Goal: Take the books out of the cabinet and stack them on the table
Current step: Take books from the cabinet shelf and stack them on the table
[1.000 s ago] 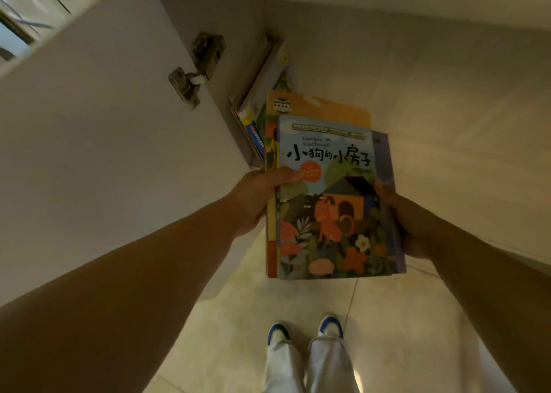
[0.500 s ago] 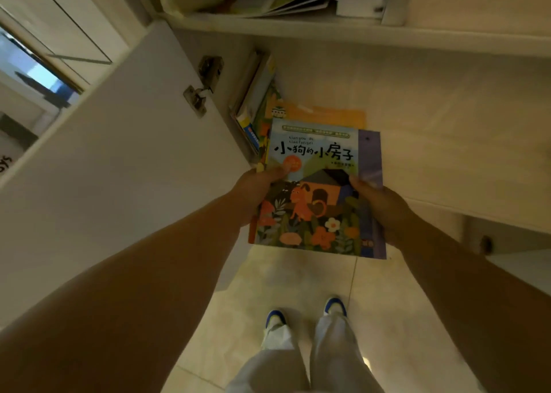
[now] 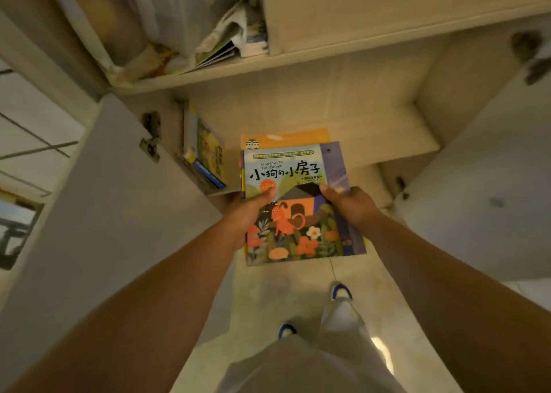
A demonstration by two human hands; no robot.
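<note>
I hold a small stack of picture books [image 3: 293, 169] in front of the open cabinet, above the floor. The top book has a blue cover with an orange dog and flowers; an orange book and a purple one show beneath it. My left hand [image 3: 247, 216] grips the stack's left edge, thumb on the cover. My right hand [image 3: 350, 206] grips the right edge, thumb on top. A few more books [image 3: 207, 157] lean upright against the left wall of the lower cabinet shelf [image 3: 372, 136].
The left cabinet door [image 3: 98, 213] stands open beside my left arm; the right door [image 3: 483, 202] is open too. The upper shelf [image 3: 268, 61] holds plastic bags and loose booklets. Tiled floor and my shoes [image 3: 341, 291] lie below. No table is in view.
The stack has come out of the cabinet toward me, both hands still gripping it. My view has tilted up, so the upper shelf and right door now show.
</note>
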